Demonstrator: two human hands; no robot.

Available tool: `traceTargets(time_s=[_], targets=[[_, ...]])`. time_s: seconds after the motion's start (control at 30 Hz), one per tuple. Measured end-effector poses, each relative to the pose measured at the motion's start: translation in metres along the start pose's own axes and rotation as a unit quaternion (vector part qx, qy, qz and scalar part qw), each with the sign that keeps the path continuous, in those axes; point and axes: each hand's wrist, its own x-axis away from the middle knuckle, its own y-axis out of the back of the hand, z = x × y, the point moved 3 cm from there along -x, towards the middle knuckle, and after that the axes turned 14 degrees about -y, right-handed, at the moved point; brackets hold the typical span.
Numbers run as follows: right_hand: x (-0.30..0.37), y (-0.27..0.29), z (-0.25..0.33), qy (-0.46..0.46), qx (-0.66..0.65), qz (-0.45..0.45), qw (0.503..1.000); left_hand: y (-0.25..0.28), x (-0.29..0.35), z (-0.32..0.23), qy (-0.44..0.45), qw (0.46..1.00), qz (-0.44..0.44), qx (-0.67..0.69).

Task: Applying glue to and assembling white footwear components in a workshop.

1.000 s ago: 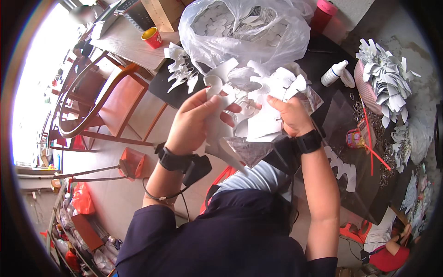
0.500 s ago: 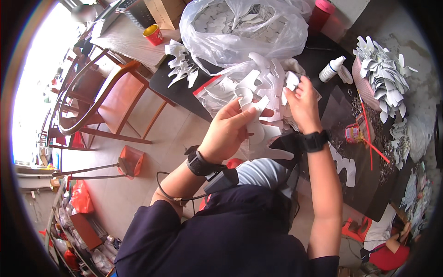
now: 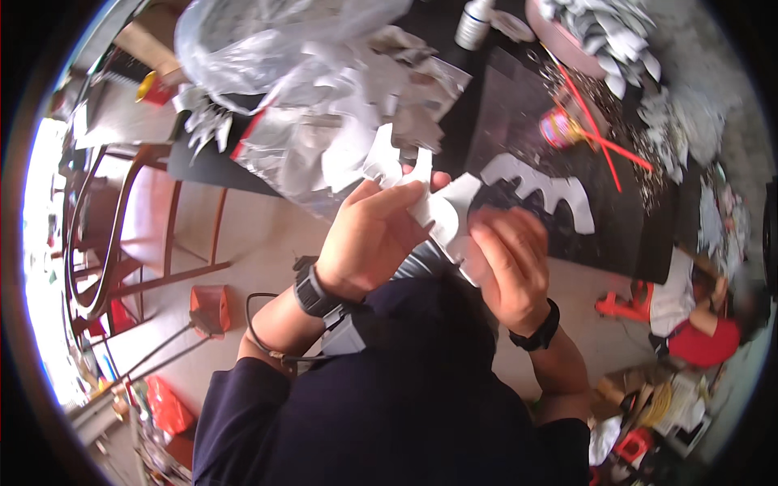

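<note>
My left hand (image 3: 369,231) is closed on a white cut-out piece (image 3: 447,212), thin and sheet-like with scalloped edges and rounded lobes. The piece is held tilted over the table's near edge, its lower end reaching toward my right hand (image 3: 515,259). The right fingers are curled at that end and partly smeared by motion, seeming to grip it. A similar scalloped white cut-out (image 3: 545,188) lies flat on the black table, just beyond my right hand. Behind the held piece, more white pieces lie heaped on a clear plastic bag with a red edge (image 3: 284,154).
A large translucent bag (image 3: 235,40) stands at the far left. Toward the far right are a white bottle (image 3: 474,26), a pink container (image 3: 559,32) of white pieces, a small jar (image 3: 559,128) and red sticks (image 3: 596,121). Another person (image 3: 698,336) sits at the right.
My view has shifted to the right. My right hand has left the heap of white pieces and come to the lower end of the held cut-out, which my left hand keeps.
</note>
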Motion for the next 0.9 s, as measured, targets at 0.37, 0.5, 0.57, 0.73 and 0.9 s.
traceTargets(time_s=[0.37, 0.5, 0.57, 0.73, 0.9], targets=[[0.078, 0.059, -0.117, -0.573, -0.407, 0.143, 0.697, -0.005, -0.017, 0.078, 0.022, 0.937, 0.190, -0.291], [0.084, 0.059, -0.149, -0.593, -0.271, 0.148, 0.744, -0.001, -0.028, 0.097, -0.003, 0.898, 0.192, -0.396], [0.086, 0.057, -0.157, -0.570, -0.246, 0.130, 0.773, -0.002, -0.032, 0.099, -0.038, 0.867, 0.201, -0.455], [0.085, 0.059, -0.162, -0.440, 0.004, 0.064, 0.896, -0.012, -0.032, 0.094, -0.213, 0.662, 0.230, -0.681], [0.075, 0.058, -0.141, -0.405, 0.153, 0.041, 0.900, -0.015, -0.027, 0.050, -0.380, 0.554, 0.185, -0.717]])
